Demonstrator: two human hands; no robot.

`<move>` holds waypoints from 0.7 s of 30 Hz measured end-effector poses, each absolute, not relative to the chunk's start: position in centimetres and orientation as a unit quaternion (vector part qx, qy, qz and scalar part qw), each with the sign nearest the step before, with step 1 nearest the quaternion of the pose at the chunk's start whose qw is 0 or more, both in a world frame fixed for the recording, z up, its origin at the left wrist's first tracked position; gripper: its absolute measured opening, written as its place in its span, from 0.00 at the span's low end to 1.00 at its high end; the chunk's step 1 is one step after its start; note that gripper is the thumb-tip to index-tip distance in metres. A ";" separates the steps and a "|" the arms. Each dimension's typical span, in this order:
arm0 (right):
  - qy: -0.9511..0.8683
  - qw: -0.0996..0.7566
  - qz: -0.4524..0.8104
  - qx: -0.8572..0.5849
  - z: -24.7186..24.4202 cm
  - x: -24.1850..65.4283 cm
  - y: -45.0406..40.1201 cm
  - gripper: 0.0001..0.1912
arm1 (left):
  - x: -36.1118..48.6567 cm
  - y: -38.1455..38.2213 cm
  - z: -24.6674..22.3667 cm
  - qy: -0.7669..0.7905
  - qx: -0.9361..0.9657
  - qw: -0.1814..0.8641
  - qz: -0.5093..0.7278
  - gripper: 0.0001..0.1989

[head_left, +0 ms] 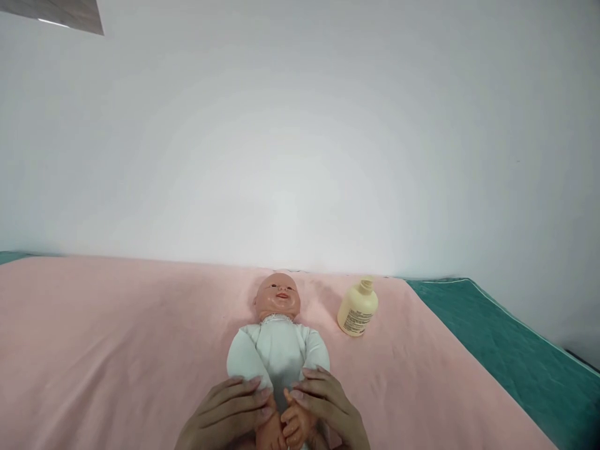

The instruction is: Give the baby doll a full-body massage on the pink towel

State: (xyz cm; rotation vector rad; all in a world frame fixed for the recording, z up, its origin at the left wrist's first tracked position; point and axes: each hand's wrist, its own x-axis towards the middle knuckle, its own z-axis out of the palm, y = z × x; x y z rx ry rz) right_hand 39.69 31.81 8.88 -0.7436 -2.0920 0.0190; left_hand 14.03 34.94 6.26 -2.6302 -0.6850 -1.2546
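- A pale wall (281, 156) fills the upper frame; below it, a pink cloth (117, 331) spreads widely to the left, giving the left arm sideways room.
- At lower centre, the left hand (227, 409) lays lightly bent fingers over one doll forearm; its thumb is hidden, so a grip cannot be confirmed.
- The doll (281, 344) lies face up at lower centre, head towards the wall, probably so both arms are reachable.
- The right hand (330, 403) mirrors this on the other forearm, its grip equally unclear.
- Right of centre, the pump bottle (359, 309) stands apart, seemingly within reach but limiting sideways movement.
- The cloth's edge slants to lower right, over green fabric (515, 350).
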 end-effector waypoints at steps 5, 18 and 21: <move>-0.873 0.400 -0.019 -0.277 10.0 40.0 32.0 0.25 | 14.2 35.0 6.3 -0.211 -0.892 0.127 -0.379 0.16; -0.795 0.510 0.059 -0.323 9.4 39.5 31.4 0.19 | 14.4 34.3 6.6 -0.234 -0.862 0.041 -0.448 0.17; -0.597 0.630 0.209 -0.451 8.5 39.8 31.0 0.15 | 14.2 33.4 5.6 -0.364 -0.751 -0.126 -0.536 0.16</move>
